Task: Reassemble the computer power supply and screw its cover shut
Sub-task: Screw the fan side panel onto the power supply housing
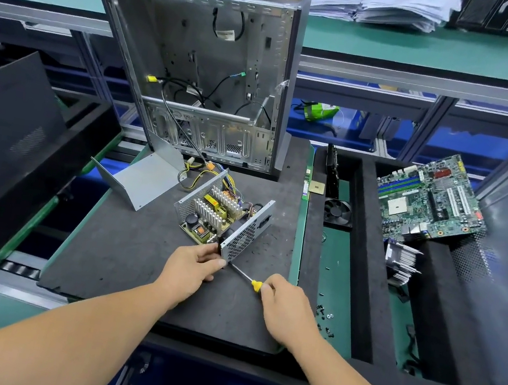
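Both your hands work at the open power supply (223, 217) lying mid-surface (its cover (145, 176) sits apart, behind-left): left hand (190, 269) fingers pinch its near corner, right hand (286, 307) fingers grip the screwdriver (245, 278), tip at that corner.

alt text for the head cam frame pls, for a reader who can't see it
A person's left hand steadies the near corner of an open power supply on a dark mat, while the right hand holds a yellow-handled screwdriver tipped at that corner. The bent metal cover lies apart to the left, before an empty computer case.
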